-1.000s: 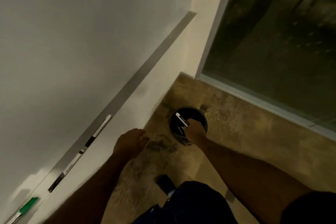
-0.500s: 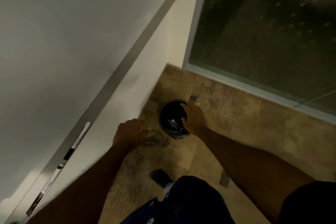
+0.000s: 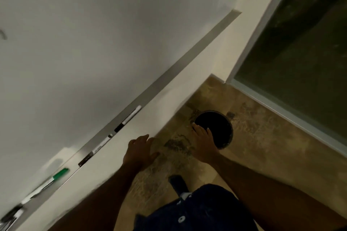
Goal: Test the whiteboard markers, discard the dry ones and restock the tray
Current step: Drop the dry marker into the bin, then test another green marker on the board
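A round black bin (image 3: pixel 217 127) stands on the floor by the wall corner. My right hand (image 3: pixel 203 142) hovers over its near left rim, fingers spread, holding nothing. My left hand (image 3: pixel 139 151) is open too, below the whiteboard's metal tray (image 3: pixel 169 75). In the tray lie a white marker with a black cap (image 3: pixel 128 119), another black-and-white marker (image 3: pixel 100 146) and a green-capped marker (image 3: pixel 53 178). More markers (image 3: pixel 11 215) sit blurred at the tray's far left end.
The whiteboard (image 3: pixel 93 33) fills the upper left. A glass door or window with a pale frame (image 3: pixel 281 107) runs along the right. Brown mottled floor (image 3: pixel 262 146) surrounds the bin. My dark shoe (image 3: pixel 177 184) and dark trousers are below.
My right hand let two markers fall into the bin, then opened and drew back to the rim. My left hand opened its fingers. The view swung back left along the tray.
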`<action>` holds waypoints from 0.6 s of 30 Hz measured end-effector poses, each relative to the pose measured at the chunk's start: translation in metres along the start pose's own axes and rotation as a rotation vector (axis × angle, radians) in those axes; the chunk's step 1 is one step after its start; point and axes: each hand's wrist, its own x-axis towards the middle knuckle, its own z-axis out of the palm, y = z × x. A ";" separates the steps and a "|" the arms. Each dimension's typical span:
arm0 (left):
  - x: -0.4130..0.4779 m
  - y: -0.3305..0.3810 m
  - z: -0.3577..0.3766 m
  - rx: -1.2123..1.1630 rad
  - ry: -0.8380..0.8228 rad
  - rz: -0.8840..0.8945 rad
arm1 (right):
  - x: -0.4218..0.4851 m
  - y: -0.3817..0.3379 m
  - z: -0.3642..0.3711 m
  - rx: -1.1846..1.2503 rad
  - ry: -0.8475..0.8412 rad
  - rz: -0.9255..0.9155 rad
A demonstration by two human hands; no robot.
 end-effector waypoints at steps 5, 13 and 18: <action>-0.039 -0.035 0.023 -0.029 0.017 -0.107 | 0.007 -0.048 0.008 -0.047 -0.043 -0.192; -0.102 -0.082 0.054 -0.137 0.108 -0.294 | 0.013 -0.124 0.009 -0.099 -0.069 -0.448; -0.148 -0.102 0.075 -0.227 0.162 -0.412 | 0.011 -0.172 0.017 -0.178 -0.159 -0.572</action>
